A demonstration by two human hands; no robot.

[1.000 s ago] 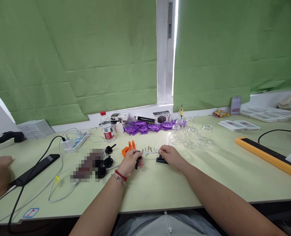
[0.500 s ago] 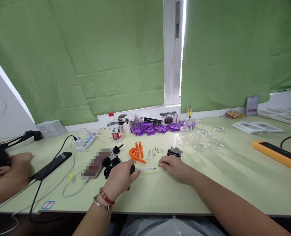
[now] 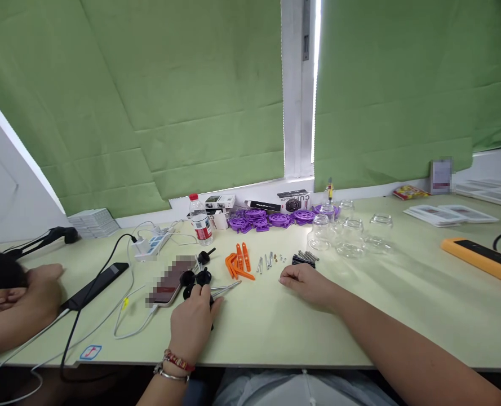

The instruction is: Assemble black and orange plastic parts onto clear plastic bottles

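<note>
My left hand (image 3: 192,322) is closed around the black handle of a screwdriver (image 3: 227,288), whose pale shaft points right, beside several black round parts (image 3: 202,276). My right hand (image 3: 303,283) rests on the table with its fingers pinched; what they hold, if anything, is too small to name. Just behind it are black pieces (image 3: 303,260) and small springs (image 3: 311,256). Between the hands, farther back, lie orange parts (image 3: 239,263), metal pins (image 3: 269,259) and tiny bits of hardware.
Purple parts (image 3: 279,220), boxes and a bottle (image 3: 201,223) stand at the back. Clear glass cups (image 3: 350,237) are at right, near an orange-edged device (image 3: 482,260). A phone (image 3: 172,282), cables and a power strip lie left, beside another person's arms (image 3: 26,316).
My left hand has moved left and nearer the black parts, with the screwdriver in it. The view has shifted slightly; my right hand stays pinched in about the same place.
</note>
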